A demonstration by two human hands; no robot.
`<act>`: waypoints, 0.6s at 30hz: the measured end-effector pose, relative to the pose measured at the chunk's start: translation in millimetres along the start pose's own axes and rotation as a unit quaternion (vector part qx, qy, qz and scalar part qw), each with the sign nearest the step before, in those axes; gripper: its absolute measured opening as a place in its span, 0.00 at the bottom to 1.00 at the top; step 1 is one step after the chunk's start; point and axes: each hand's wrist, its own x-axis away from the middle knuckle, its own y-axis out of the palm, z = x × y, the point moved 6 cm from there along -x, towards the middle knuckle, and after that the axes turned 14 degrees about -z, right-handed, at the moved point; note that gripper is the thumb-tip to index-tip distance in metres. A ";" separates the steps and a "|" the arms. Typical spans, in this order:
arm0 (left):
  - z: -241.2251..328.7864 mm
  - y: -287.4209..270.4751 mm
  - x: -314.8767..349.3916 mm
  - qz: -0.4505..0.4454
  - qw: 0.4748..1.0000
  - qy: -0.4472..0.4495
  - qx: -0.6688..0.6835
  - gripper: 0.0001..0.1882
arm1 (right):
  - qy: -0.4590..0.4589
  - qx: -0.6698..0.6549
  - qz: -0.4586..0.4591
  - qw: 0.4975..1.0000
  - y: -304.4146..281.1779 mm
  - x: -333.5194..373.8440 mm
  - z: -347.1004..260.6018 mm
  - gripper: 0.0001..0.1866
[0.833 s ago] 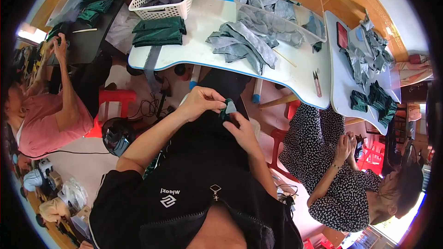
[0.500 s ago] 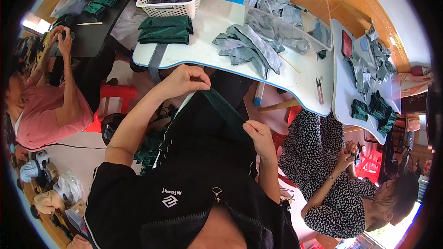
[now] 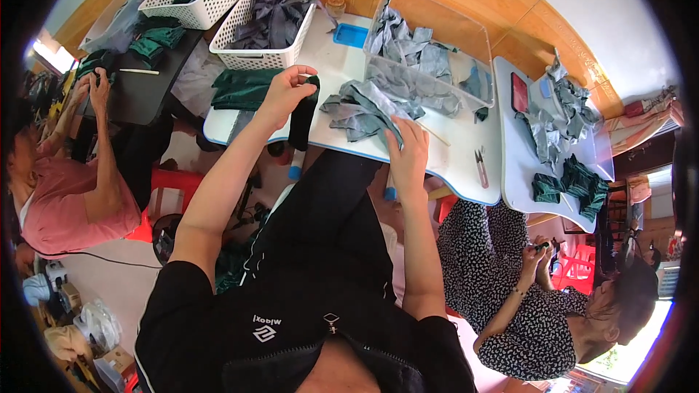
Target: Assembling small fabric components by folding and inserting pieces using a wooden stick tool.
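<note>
soft dark green cloth strip (image 3: 302,122), crinkly, a bit shiny grey cloth pieces (image 3: 355,115), shiny see-through plastic box (image 3: 477,49), white plastic basket (image 3: 251,60) with holes, smooth white tabletop (image 3: 460,156)

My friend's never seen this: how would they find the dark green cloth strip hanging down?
Start at the white, blue-edged table. By its front edge, left of the loose grey cloth pile, the person's bare left hand pinches the top of the dark green cloth strip. It dangles, while the folded dark green cloth stack beside it lies on the table.
</note>
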 end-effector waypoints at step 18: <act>30.6 161.2 64.2 -0.043 0.999 0.022 0.022 0.22 | 0.213 -0.602 -0.002 0.770 -28.4 -18.0 -50.4 0.09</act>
